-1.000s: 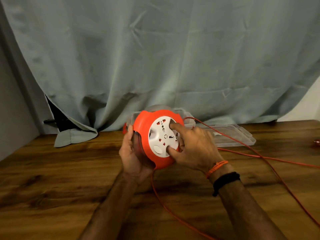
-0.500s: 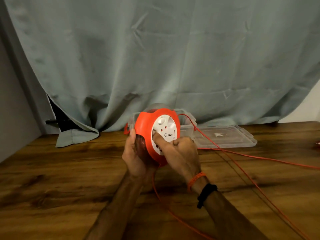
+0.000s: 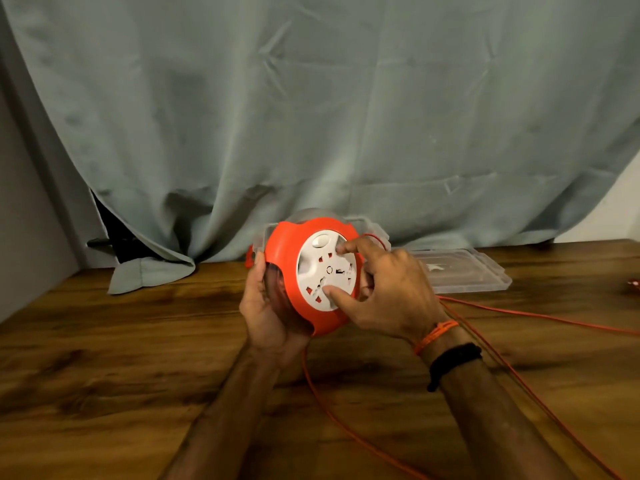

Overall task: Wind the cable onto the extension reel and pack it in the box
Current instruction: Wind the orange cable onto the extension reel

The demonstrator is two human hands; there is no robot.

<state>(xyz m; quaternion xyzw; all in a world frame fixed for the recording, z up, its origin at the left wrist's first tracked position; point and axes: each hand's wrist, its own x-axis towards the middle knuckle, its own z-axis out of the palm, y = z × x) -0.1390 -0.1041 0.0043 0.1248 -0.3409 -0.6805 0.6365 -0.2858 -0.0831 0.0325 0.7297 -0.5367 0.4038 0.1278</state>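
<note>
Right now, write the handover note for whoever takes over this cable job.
Left hand grips the orange reel from behind, held above the table.
Right hand has thumb and a finger on the white socket face.
Orange cable lies loose across the table.
Clear box and its lid sit behind.
Done: nothing packed.
Left: finish winding, box the reel.
</note>
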